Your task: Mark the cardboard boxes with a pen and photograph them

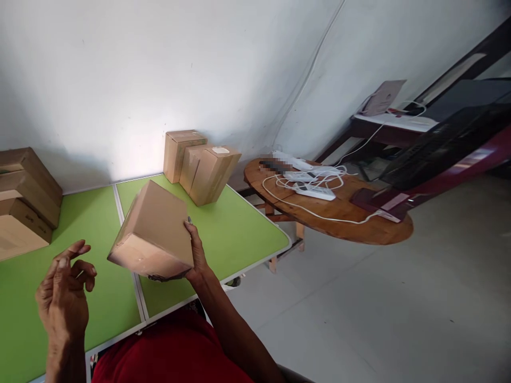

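A brown cardboard box (159,223) is held tilted above the green folding table (251,229) by my right hand (196,250). The thumb lies along the box's right side, while the other fingers are hidden beneath or behind it. To the left of the box, my left hand (66,292) is raised over the table, apart from the box. Its fingers are half bent and spread, with nothing between them. The underside of the held box is out of sight.
Two cardboard boxes (213,170) stand near the wall at the table's back right. Several more boxes (30,191) sit at the far left. A round wooden table (359,229) to the right bears tangled white cables (319,178), power strips and a dark red-and-black object (443,154).
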Available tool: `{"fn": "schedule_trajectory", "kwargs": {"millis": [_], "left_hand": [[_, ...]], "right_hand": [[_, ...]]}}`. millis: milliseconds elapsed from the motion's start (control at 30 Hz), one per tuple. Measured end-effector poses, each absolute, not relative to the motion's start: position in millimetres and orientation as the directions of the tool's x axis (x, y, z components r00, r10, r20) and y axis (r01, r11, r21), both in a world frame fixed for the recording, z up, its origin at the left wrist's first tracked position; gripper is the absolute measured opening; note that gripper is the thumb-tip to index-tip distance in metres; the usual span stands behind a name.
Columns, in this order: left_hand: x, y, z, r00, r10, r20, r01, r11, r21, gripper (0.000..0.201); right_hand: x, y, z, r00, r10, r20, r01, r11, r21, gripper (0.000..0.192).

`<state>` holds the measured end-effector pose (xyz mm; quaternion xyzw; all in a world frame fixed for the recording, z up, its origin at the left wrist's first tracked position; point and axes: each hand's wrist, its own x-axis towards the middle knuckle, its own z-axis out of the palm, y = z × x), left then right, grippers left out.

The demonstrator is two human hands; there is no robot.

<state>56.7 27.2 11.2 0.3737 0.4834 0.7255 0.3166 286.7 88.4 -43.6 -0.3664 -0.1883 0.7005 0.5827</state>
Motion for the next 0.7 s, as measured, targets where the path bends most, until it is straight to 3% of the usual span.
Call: {"fn": "schedule_trajectory", "kwargs": {"millis": [133,267,367,467,500,567,633,700], "left_hand": [[54,29,6,-0.540,0.806,0.244,-0.064,-0.329,0.942,0.031],[53,28,-6,-0.448,0.841,0.303,0.023,-0.328,0.944,0.039],[52,30,-5,-0.296,0.819,0.491,0.309,-0.404,0.861,0.075],[55,36,8,-0.094,0.746,0.659,0.570,-0.502,0.650,0.113],[57,37,14,-0.033,0.739,0.673,0.603,-0.522,0.603,0.113],[60,40,23,0.032,0.756,0.654,0.616,-0.530,0.583,0.093],[62,39,26,-0.026,0.777,0.629,0.621,-0.480,0.620,0.072],[63,33,23,-0.181,0.787,0.590,0.606,-0.383,0.697,0.063]], "right_hand": [[290,87,-49,-0.016,0.964,-0.267,-0.636,-0.216,-0.741,0.063],[292,89,-49,-0.021,0.976,-0.219,-0.614,-0.185,-0.768,0.067],[291,96,-40,-0.096,0.967,-0.238,-0.625,-0.245,-0.741,0.070],[286,104,-22,-0.242,0.951,-0.195,-0.603,-0.304,-0.737,0.076],[284,106,-16,-0.289,0.944,-0.159,-0.584,-0.306,-0.752,0.075],[284,108,-3,-0.343,0.935,-0.091,-0.531,-0.273,-0.802,0.071],[287,108,8,-0.320,0.947,-0.031,-0.485,-0.192,-0.853,0.071],[290,105,14,-0.269,0.962,0.046,-0.443,-0.081,-0.893,0.077]]}}
